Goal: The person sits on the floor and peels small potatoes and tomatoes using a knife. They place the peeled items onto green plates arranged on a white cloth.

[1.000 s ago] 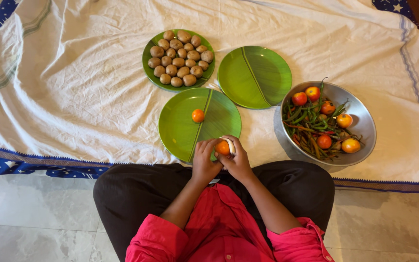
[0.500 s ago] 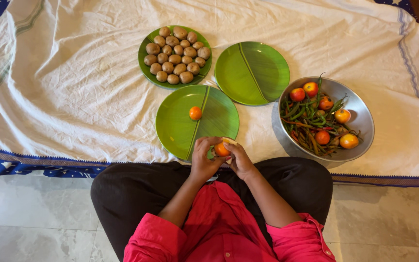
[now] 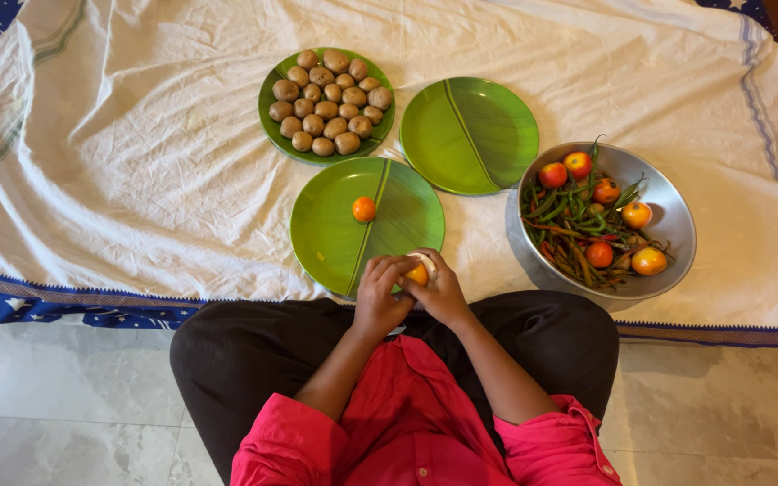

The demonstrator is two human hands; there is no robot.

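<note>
Orange tomato (image 3: 418,273) between cupped hands (image 3: 411,292)

Orange tomato (image 3: 418,273) (partly covered), held.

Three plates sit mid-cloth (image 3: 137,180): potatoes (image 3: 329,102) on the far-left plate (image 3: 272,135), one tomato (image 3: 364,209) on the near plate (image 3: 326,243), a bowl (image 3: 677,225) right.

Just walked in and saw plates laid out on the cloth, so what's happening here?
A seated person holds a small orange tomato in both hands, left hand and right hand, over the near edge of a green plate that carries one tomato. A steel bowl holds more tomatoes and green chillies.
</note>
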